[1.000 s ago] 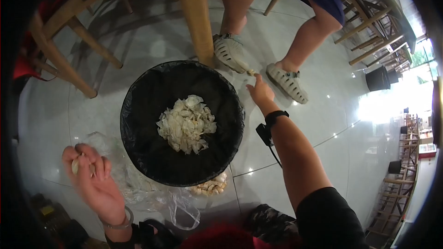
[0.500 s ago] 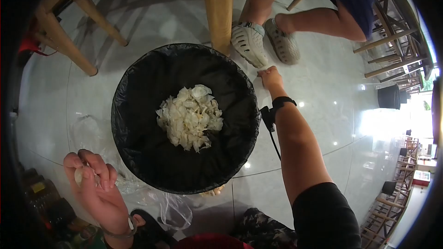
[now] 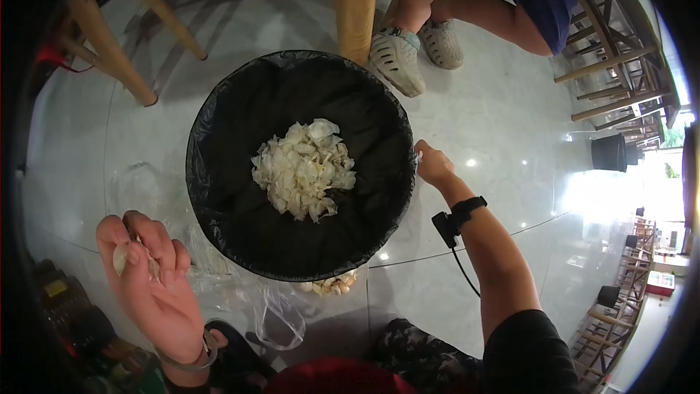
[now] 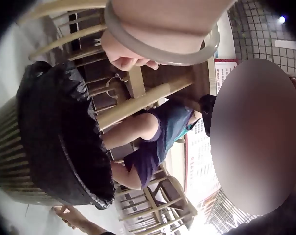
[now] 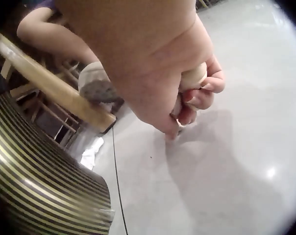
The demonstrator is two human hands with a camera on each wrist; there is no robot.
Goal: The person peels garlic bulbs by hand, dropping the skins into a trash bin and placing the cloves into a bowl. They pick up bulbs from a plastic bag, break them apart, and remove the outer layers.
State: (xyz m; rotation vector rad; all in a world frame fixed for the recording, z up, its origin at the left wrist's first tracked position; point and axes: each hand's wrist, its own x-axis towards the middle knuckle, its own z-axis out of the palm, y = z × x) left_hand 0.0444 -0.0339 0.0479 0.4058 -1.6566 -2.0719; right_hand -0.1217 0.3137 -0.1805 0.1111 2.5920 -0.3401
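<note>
My left hand (image 3: 138,255) is raised at the lower left, its fingers curled round a pale garlic clove (image 3: 119,259). A bangle (image 4: 160,54) circles that wrist. My right hand (image 3: 432,163) hovers just right of the bin's rim. In the right wrist view its curled fingers (image 5: 207,90) pinch a pale garlic clove (image 5: 193,77) above the floor. Between the hands stands a round bin (image 3: 219,102) lined with a black bag, holding a heap of garlic skins (image 3: 302,169). Its striped wall (image 5: 40,171) shows beside the right hand.
A clear plastic bag (image 3: 277,321) with peeled cloves (image 3: 332,286) lies on the tiled floor under the bin's near edge. Another person's shod feet (image 3: 397,62) and a wooden table leg (image 3: 357,0) stand behind the bin. Wooden chair legs (image 3: 109,44) are at the upper left.
My right hand has drawn back from the floor by the other person's shoe to the bin's right rim. That person's feet have pulled away. My left hand still holds its clove.
</note>
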